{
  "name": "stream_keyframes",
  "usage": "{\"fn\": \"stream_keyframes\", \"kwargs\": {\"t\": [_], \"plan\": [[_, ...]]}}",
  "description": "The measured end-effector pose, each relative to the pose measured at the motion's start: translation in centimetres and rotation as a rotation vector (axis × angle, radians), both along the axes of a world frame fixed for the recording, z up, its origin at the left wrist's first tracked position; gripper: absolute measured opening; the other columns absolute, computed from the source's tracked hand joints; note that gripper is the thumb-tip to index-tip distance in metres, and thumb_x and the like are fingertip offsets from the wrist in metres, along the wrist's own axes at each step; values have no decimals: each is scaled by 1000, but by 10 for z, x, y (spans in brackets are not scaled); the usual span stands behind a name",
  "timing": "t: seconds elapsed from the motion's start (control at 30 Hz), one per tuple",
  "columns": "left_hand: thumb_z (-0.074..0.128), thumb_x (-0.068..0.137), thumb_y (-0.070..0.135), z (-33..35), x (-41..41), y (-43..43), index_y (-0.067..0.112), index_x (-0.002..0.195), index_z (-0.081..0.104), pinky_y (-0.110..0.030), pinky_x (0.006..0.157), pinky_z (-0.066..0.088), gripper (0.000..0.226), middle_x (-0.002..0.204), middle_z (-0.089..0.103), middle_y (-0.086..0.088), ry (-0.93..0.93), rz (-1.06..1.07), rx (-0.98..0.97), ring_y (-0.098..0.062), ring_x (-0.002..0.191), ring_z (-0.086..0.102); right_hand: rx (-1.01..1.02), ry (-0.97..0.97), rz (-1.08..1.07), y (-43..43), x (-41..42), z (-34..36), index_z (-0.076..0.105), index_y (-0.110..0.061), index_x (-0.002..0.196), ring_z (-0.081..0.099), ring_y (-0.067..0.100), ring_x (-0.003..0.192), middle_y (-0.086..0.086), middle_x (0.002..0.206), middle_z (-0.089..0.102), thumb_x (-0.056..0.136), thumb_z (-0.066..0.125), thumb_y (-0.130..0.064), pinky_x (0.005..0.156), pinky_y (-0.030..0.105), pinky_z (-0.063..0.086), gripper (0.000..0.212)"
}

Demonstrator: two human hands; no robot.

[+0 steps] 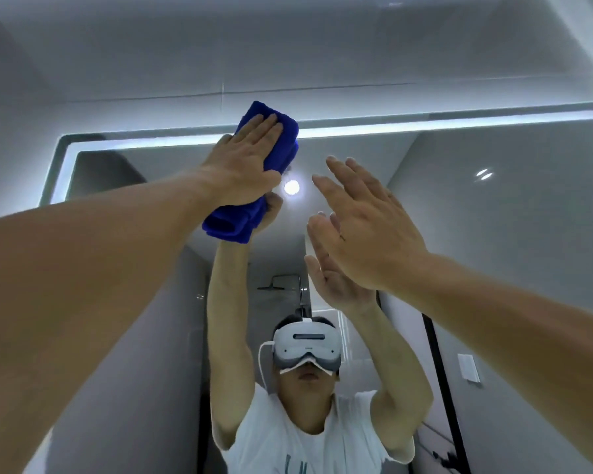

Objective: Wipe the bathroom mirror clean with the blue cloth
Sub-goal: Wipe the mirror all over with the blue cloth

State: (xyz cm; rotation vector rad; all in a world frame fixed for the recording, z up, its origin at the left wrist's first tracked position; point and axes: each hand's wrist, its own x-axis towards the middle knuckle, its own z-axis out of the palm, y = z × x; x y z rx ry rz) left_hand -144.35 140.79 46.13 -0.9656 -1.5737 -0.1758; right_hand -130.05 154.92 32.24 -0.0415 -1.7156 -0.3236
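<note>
Left hand (245,165) presses blue cloth (254,172) flat; right hand (367,227) seemingly touches mirror (493,234).

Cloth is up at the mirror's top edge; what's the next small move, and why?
Probably sweep the cloth rightward along the lit top strip. The left hand presses it flat near the mirror top-left corner; the glass to the right looks unwiped, and the open right hand holds nothing.

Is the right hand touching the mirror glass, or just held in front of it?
Cannot tell. In the head view the right hand is open with straight fingers and overlaps its own reflection in the mirror, but no contact or gap shows plainly.
</note>
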Motion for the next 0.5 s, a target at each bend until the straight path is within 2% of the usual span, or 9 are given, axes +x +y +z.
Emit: {"fn": "stream_keyframes", "kwargs": {"t": [0.13, 0.27, 0.4, 0.5], "plan": [[35, 86, 42, -28, 8, 9, 20, 156, -4, -44, 122, 8, 83, 164, -9, 6, -9, 0, 16, -11, 150, -8, -9, -15, 0, 14, 4, -19, 17, -31, 152, -5, 8, 147, -11, 162, 2, 97, 27, -46, 114, 31, -2, 58], [29, 88, 40, -84, 14, 23, 20, 156, -5, -43, 121, 7, 79, 165, -8, 6, 22, 1, 44, -12, 151, -7, -60, -8, -18, 24, 13, -41, 18, -29, 153, -3, 10, 148, -7, 162, 5, 99, 27, -47, 117, 33, -1, 57], [19, 87, 45, -145, 24, 29, 18, 156, -2, -45, 122, 8, 78, 165, -5, 2, 73, 18, -20, -15, 151, -6, -92, -26, 4, 25, 24, -63, 19, -26, 153, -1, 11, 148, -4, 162, 9, 101, 32, -42, 114, 26, -6, 56], [21, 89, 43, -194, 24, 32, 16, 156, 0, -50, 121, 11, 75, 165, -2, -1, 103, 58, -59, -18, 151, -4, -100, -54, 6, 25, 31, -80, 21, -23, 153, 0, 14, 149, 1, 162, 10, 101, 33, -39, 116, 28, -3, 55]]}}
